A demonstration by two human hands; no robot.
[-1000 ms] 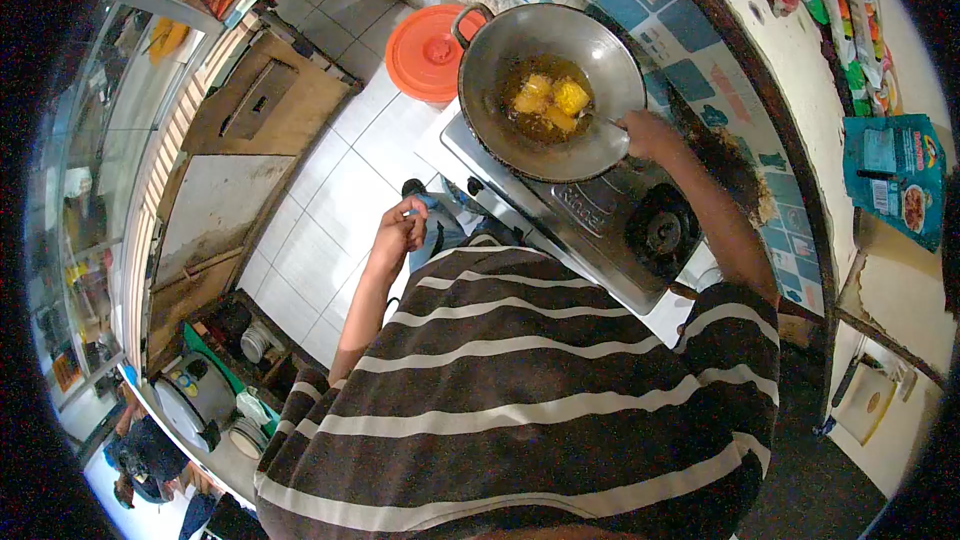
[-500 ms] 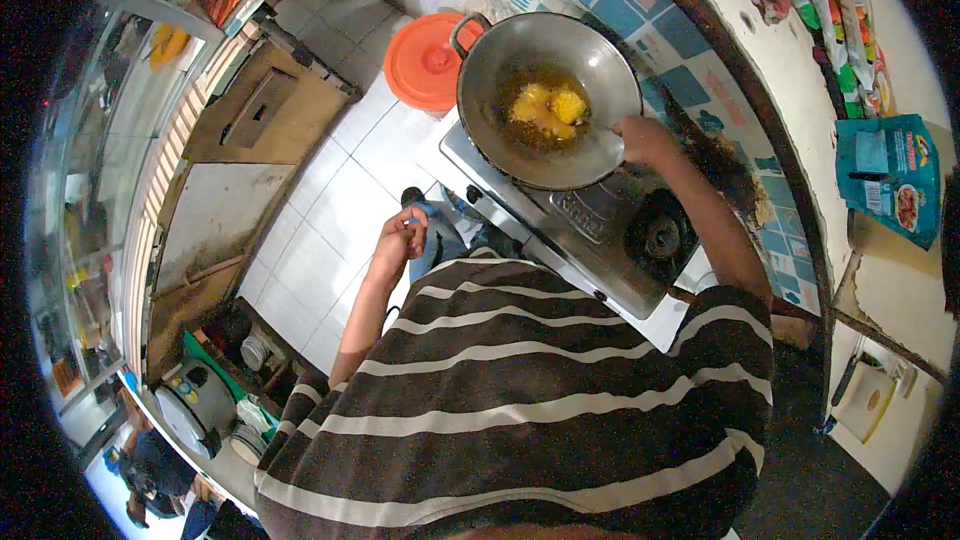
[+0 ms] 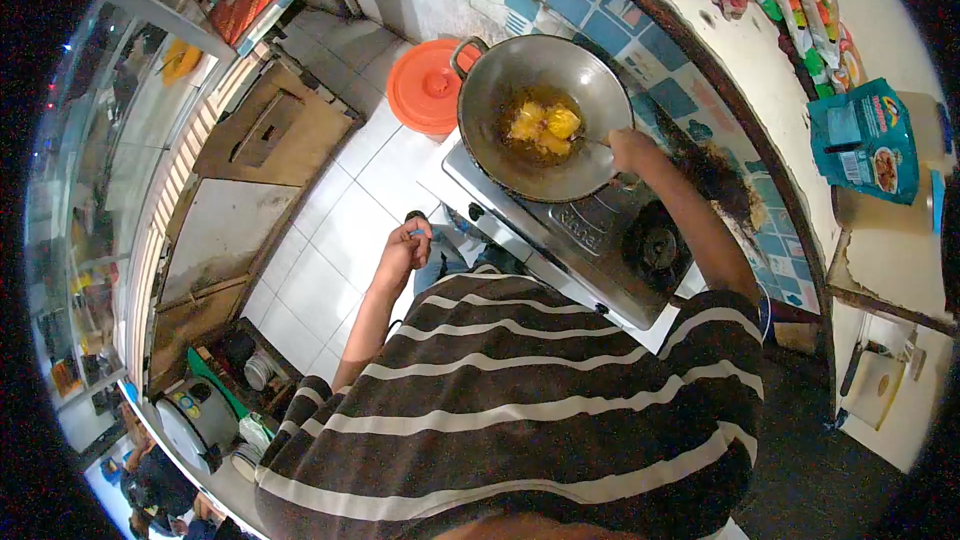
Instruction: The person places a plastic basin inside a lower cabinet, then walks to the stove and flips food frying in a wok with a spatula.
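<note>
My right hand (image 3: 633,153) is closed at the right rim of a metal wok (image 3: 494,90), around a slim metal utensil (image 3: 597,149). The utensil reaches down toward the oil; its head is too unclear to name. Several golden-yellow frying pieces (image 3: 545,126) lie together in bubbling oil at the bottom of the wok. The wok sits on the far burner of a gas stove (image 3: 575,220). My left hand (image 3: 408,244) hangs apart from the stove, over the floor, its fingers loosely curled with nothing visible in them.
An orange lidded bucket (image 3: 425,90) stands on the floor beyond the stove. The near burner (image 3: 655,248) is uncovered. A tiled wall (image 3: 640,40) rises close behind the wok, with a teal packet (image 3: 865,140) on the ledge. Wooden cabinets (image 3: 240,135) stand at left.
The view has shifted slightly, so the wok appears a little lower. The yellow pieces have shifted slightly beside the utensil. My left hand stays curled at my side.
</note>
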